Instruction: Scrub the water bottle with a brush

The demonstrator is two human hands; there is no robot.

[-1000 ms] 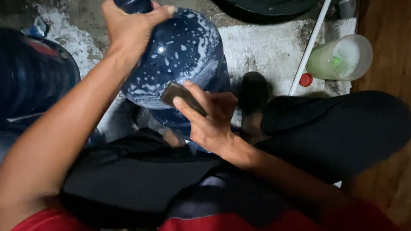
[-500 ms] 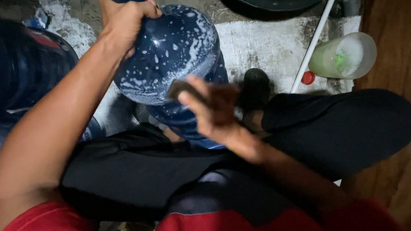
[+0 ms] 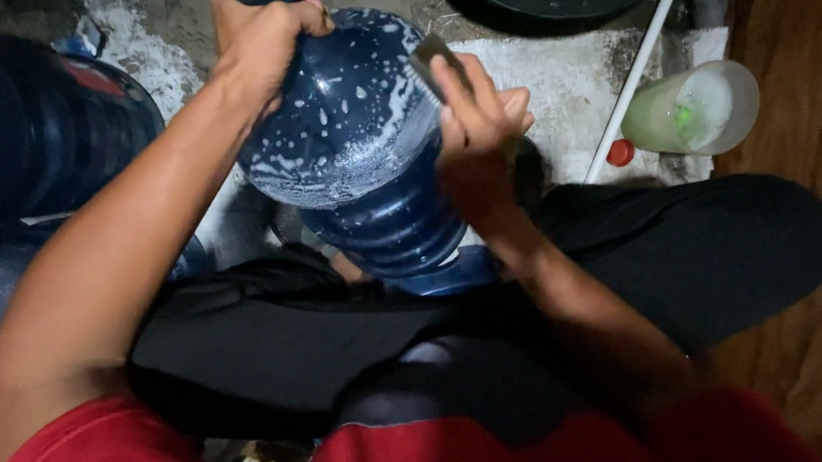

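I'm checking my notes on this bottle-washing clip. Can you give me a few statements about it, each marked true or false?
1. The left hand grips the neck of the big blue water bottle. True.
2. The right hand is empty. False: it presses a dark scrubbing pad against the bottle.
3. The bottle's shoulder is flecked with suds. True.
4. The clear plastic cup stands upright. False: it lies on its side.

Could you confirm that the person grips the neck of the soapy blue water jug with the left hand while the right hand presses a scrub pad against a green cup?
Not quite. In the head view, the right hand presses the scrub pad against the soapy blue water jug itself, not a green cup. The left hand does grip the jug's neck.
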